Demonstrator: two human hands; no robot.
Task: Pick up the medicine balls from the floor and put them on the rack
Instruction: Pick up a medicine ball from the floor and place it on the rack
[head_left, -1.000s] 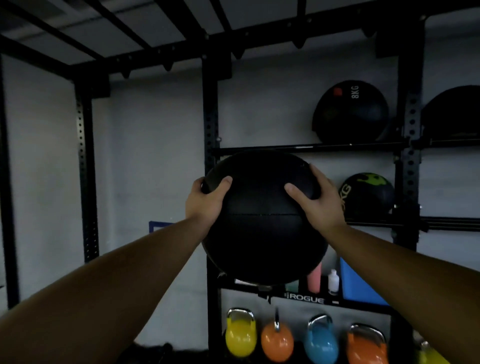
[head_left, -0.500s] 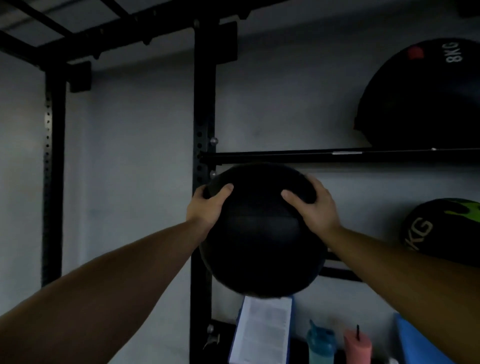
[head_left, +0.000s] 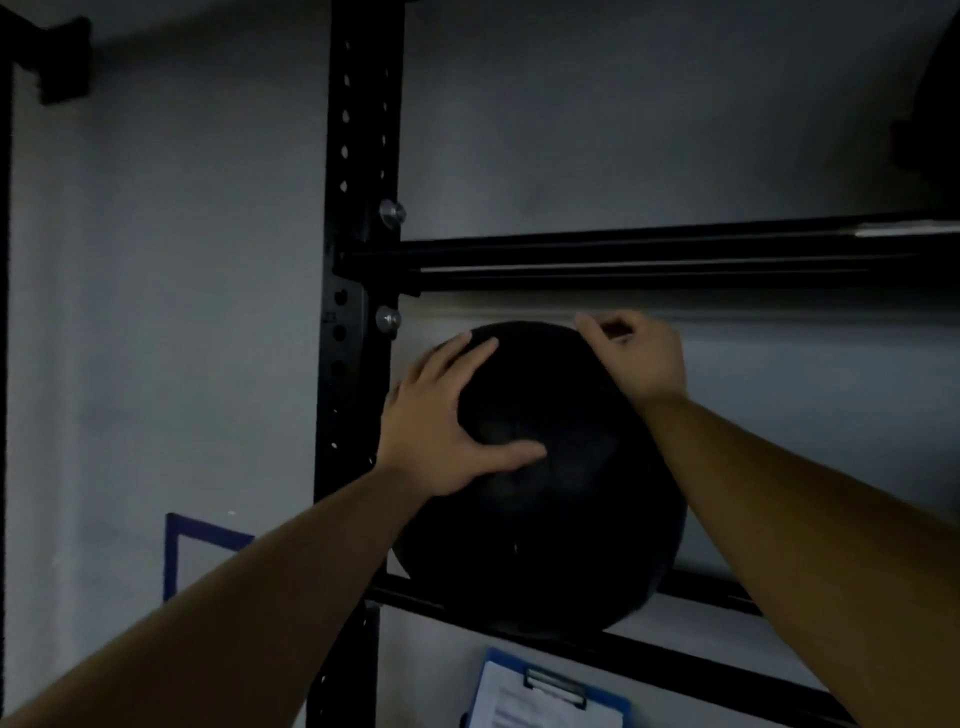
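Ball (head_left: 540, 483) settling onto the rack (head_left: 363, 260) rails, just right of the post.
Your left hand (head_left: 441, 431) lies flat on it, right hand (head_left: 636, 358) loosely curled on top; check it sits steady, then let go.

gym | black steel rack (head_left: 358, 156) | medicine ball (head_left: 561, 493) | grey wall (head_left: 171, 312)

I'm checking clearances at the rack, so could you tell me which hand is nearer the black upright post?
Left. The left hand lies flat on the medicine ball's left side, right beside the upright post; the right hand rests on the ball's upper right, farther away.
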